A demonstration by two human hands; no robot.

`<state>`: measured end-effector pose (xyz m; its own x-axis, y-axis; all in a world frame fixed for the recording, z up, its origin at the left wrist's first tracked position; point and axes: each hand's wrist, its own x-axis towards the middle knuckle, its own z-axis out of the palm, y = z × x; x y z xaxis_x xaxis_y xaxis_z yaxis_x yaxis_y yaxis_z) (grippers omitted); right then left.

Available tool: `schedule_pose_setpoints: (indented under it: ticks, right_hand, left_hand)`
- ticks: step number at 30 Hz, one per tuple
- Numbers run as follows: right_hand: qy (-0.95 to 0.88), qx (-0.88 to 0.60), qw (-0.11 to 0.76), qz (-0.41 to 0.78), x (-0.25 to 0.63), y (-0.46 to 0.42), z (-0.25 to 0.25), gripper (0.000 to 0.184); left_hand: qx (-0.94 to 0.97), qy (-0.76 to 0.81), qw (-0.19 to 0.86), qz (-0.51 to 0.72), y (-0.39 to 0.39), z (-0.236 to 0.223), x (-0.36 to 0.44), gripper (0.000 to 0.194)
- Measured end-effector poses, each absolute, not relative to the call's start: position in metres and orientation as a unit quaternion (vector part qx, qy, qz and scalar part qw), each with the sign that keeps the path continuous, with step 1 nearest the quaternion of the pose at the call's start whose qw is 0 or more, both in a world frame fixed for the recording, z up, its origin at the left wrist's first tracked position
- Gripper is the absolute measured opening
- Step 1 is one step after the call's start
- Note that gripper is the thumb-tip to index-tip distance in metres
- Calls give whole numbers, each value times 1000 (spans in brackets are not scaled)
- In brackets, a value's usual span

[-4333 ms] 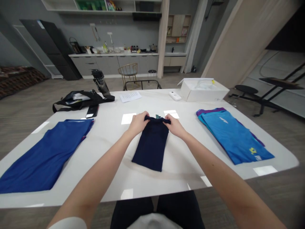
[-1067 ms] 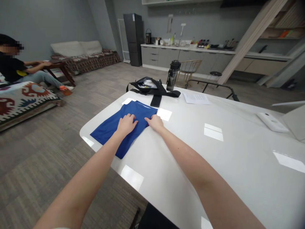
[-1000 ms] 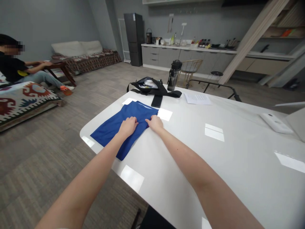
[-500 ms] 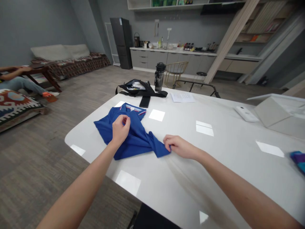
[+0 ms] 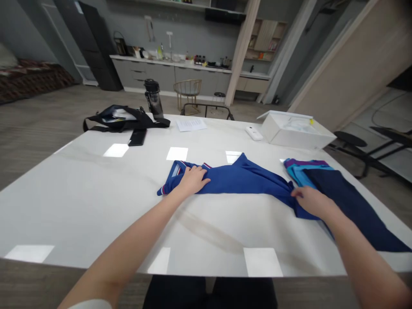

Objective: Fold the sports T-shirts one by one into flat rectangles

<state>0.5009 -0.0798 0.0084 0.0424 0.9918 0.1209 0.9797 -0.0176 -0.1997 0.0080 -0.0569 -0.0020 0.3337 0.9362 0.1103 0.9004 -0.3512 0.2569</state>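
A blue polo shirt [image 5: 238,179] is stretched sideways in a loose strip across the white table [image 5: 128,214]. Its collar, edged in red and white, is at the left end. My left hand [image 5: 193,178] is closed over the cloth by the collar, fingers bent, with the fingertips partly hidden. At the other end, my right hand [image 5: 310,199] pinches the bunched cloth, thumb and fingers together. That end of the shirt reaches the edge of a dark navy garment [image 5: 350,210], which lies with turquoise and purple cloth [image 5: 298,169] on the right.
A black bag [image 5: 119,118], a dark bottle [image 5: 153,99] and a phone [image 5: 137,137] are at the back left. Farther right are a paper sheet [image 5: 191,124], a small white device [image 5: 254,133] and a white box [image 5: 296,131]. A chair [image 5: 188,89] stands beyond the table.
My view has turned right. Both hands have carried the shirt rightward along the table, and it is now drawn out longer between them. The garments on the right have come fully into view.
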Motion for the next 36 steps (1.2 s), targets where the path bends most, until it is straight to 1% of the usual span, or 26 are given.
schedule_pose_setpoints:
  ticks: [1, 2, 6, 9, 10, 11, 13, 15, 18, 20, 22, 23, 24, 25, 27, 29, 30, 32, 33, 34, 36]
  right_hand:
    - [-712, -694, 106, 28, 486, -81, 13, 18]
    - [-726, -676, 121, 29, 468, -79, 16, 22]
    - [-794, -557, 211, 117, 392, -54, 9, 30]
    - [-796, -544, 222, 145, 347, -34, -3, 47]
    - [-789, -550, 223, 160, 336, -30, -5, 49]
    - [-784, -553, 220, 176, 327, -29, -4, 47]
    - [-782, -551, 215, 198, 315, -33, 2, 38]
    - [-801, -523, 210, 203, 311, -48, 13, 28]
    - [-846, -444, 175, 238, 312, -86, 26, 19]
    - [-853, -392, 108, 326, 312, -113, 32, 13]
    - [-825, -342, 31, 449, 309, -133, 34, 12]
    - [-800, -323, 8, 505, 306, -138, 34, 15]
    - [-775, -314, 7, 549, 301, -139, 34, 19]
    - [-754, -318, 29, 574, 295, -136, 33, 22]
    - [-734, -360, 126, 561, 280, -118, 30, 24]
    - [-743, -415, 229, 472, 261, -87, 23, 19]
    - [-754, -440, 259, 413, 252, -70, 20, 16]
    - [-773, -473, 268, 327, 235, -36, 12, 19]
    - [-779, -481, 264, 303, 229, -20, 9, 22]
    - [-782, -487, 260, 290, 223, -7, 7, 25]
    - [-782, -489, 263, 283, 215, 12, 6, 27]
  left_hand:
    - [819, 555, 82, 123, -53, -1, 25, 39]
    - [818, 554, 87, 128, -50, -1, 40, 37]
    - [802, 576, 100, 126, -34, 3, 75, 24]
    - [810, 555, 71, 174, -25, 10, 85, 21]
    - [812, 544, 57, 202, -25, 14, 86, 22]
    - [813, 533, 44, 230, -26, 18, 85, 23]
    - [817, 508, 32, 271, -35, 26, 79, 23]
    - [834, 471, 40, 285, -55, 31, 67, 24]
    - [872, 415, 94, 241, -99, 30, 43, 22]
    - [888, 397, 151, 176, -129, 26, 29, 20]
    - [877, 420, 191, 130, -153, 23, 23, 26]
    - [861, 453, 191, 127, -161, 22, 23, 29]
    - [840, 495, 176, 133, -165, 21, 24, 31]
    - [816, 540, 147, 144, -167, 21, 27, 31]
    - [775, 609, 72, 153, -160, 19, 34, 32]
    - [756, 639, 21, 138, -144, 16, 43, 44]
    - [753, 646, 15, 125, -133, 15, 47, 50]
    - [746, 658, 32, 97, -109, 13, 55, 57]
    - [744, 661, 47, 83, -98, 13, 58, 56]
    - [745, 660, 63, 72, -89, 14, 60, 51]
    - [754, 646, 93, 77, -80, 17, 59, 35]
